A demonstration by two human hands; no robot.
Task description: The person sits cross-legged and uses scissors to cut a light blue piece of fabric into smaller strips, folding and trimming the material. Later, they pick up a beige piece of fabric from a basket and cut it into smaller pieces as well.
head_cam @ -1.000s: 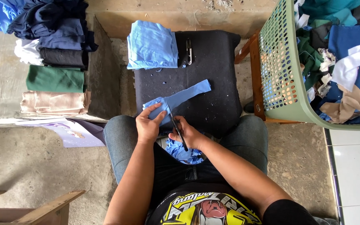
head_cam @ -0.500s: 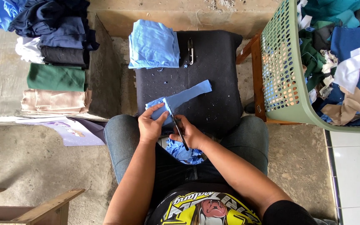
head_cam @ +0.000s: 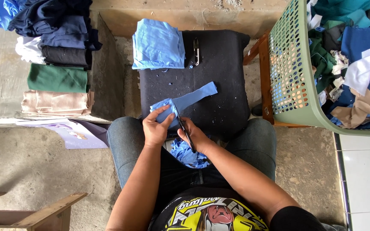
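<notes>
Blue fabric scraps (head_cam: 188, 155) piled in the lap, just below the hands. Left hand (head_cam: 156, 129) pinches the near end of a light-blue fabric strip (head_cam: 185, 104), fingers closed on it. Right hand (head_cam: 195, 136) wrapped around black scissors (head_cam: 186, 131), blades at the strip's edge. Strip runs diagonally up-right across a black padded stool (head_cam: 219, 77). Far side of stool: folded light-blue cloth stack (head_cam: 158, 44), small thread snips (head_cam: 196, 46) beside it. Left: folded garment piles (head_cam: 56, 55). Right: green laundry basket (head_cam: 290, 72) full of mixed fabric.
</notes>
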